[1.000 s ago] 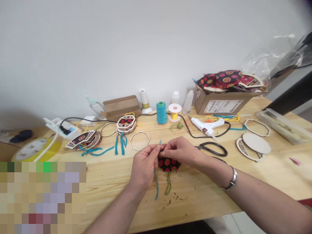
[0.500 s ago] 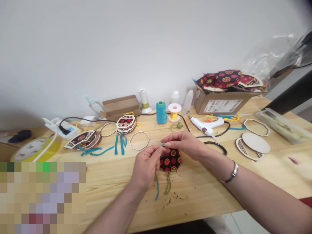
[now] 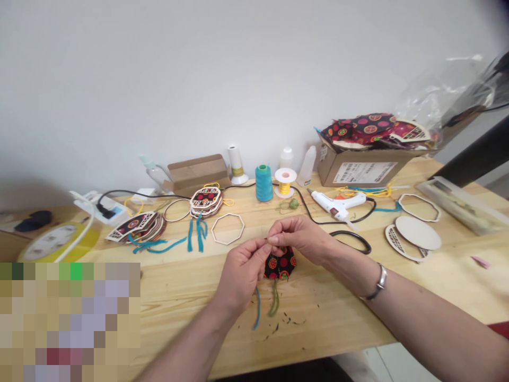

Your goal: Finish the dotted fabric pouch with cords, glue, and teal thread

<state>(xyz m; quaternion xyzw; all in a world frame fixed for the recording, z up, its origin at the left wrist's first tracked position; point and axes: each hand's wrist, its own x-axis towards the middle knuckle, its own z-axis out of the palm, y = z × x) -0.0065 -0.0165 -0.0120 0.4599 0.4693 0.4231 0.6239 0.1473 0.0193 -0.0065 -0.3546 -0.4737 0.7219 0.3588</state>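
My left hand (image 3: pixel 247 265) pinches a blue yarn (image 3: pixel 257 309), whose tail hangs below the fingers. Its fingertips meet those of my right hand (image 3: pixel 296 237), also closed in a pinch; what that hand grips is hidden between the fingers. Just under both hands lies a black fabric piece (image 3: pixel 283 262) with red and orange round motifs, its upper part covered by the fingers. A green yarn (image 3: pixel 274 302) trails from its lower edge onto the wooden table (image 3: pixel 191 318).
Behind my hands stand a teal thread cone (image 3: pixel 263 183) and a yellow spool (image 3: pixel 284 188). A white glue gun (image 3: pixel 338 204) lies at the right, near a full cardboard box (image 3: pixel 358 167). Patterned pieces (image 3: pixel 207 201) and an octagonal frame (image 3: pixel 227 229) are at the left.
My hands have shifted slightly right and closer together, fingertips now touching. The bit of blue yarn that showed above the fingertips is now hidden.
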